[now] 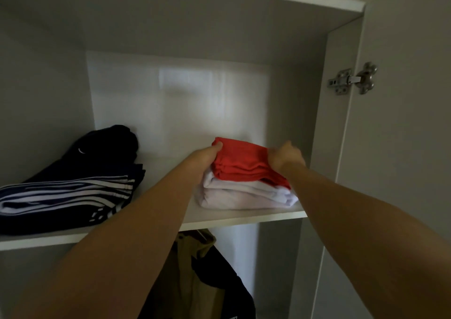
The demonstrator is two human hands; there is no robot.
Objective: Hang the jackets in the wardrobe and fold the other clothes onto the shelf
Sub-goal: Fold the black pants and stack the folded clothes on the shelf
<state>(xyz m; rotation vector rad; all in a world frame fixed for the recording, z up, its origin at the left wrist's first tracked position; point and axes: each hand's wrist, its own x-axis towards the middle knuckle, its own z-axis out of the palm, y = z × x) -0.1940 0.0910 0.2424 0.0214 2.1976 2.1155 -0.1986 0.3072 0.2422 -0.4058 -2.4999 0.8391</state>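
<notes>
Two jackets hanging in the compartment below the shelf [219,221]: one tan jacket [185,257], one black jacket [227,284], touching; two piles sitting on the shelf; at left, navy striped clothes [73,192]; at right, one folded red garment [244,165] lying on folded white clothing [239,196], near the front edge; its long axis running left to right, folded edge facing outward; left hand [207,156] gripping its left end, right hand [286,156] gripping its right end; one metal hinge [351,78] showing on the door.

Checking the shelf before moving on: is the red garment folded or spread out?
Folded: the red garment is a compact bundle with stacked layers at its front edge, resting on the white pile.
</notes>
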